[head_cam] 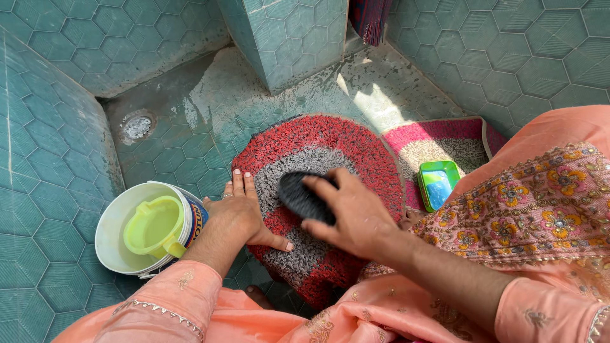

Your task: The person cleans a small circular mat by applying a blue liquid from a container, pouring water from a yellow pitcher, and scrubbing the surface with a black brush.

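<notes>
Step in hand: scrubbing, judged from the brush pressed onto the mat's grey centre.
Landmark: round red-and-grey looped mat (330, 209), flat on the wet teal hexagon-tiled floor (184, 127).
Right hand (352, 213): clenched over a dark oval scrubbing brush (304, 198), resting on the mat's middle.
Left hand (240, 219): released, fingers spread, palm flat on the mat's left edge, pinning it.
Next move calls for: steady downward pressure and short strokes, with the mat held against sliding on wet tile.
Left of the mat: white plastic bucket (117, 238) with a blue-and-red printed label band on its side, a yellow-green mug (154, 225) inside.
Right of the mat: green rectangular soap dish (438, 183) holding a blue bar, on a pink-and-cream mat (438, 143).
Beyond the mat: round floor drain (137, 126).
</notes>
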